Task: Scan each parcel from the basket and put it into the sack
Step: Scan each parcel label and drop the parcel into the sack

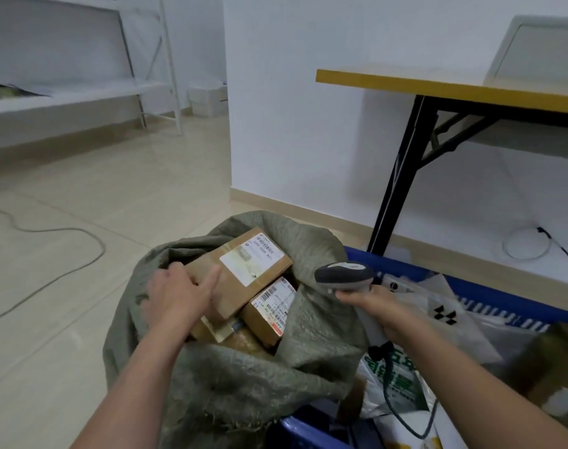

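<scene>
Parcel: a cardboard parcel (243,270), white label up, lies in the mouth of the sack at the centre of the frame, resting on the boxes below it.
Left hand: the left hand (175,296) grips the parcel's left end, thumb stretched along the top face and the other fingers curled over the edge.
Neighbour: a smaller labelled box (269,314) sits just under and to the right of the parcel, touching it.
Sack: the green woven sack (308,345) fills the lower centre, its rim slumped and folded. I judge it nearly full, since the boxes ride at rim level.
Right hand: the right hand (376,307) is wrapped round the handle of the scanner (344,275), held just right of the sack's rim with its cord trailing down.
Basket: the blue basket (405,270) presses against the sack at the lower right and holds white plastic mailers (438,306), so work remains.
Beyond: a yellow-edged table (438,87) stands at upper right, and a grey cable (65,247) snakes over the floor at left.
Risk, slide: released on that uneven stack, the parcel may tip over the sagging rim onto the floor.
Risk, sack: pressing down hard could topple the soft sack.
Risk, cord: the scanner cord might snag the mailers on the next reach.
</scene>
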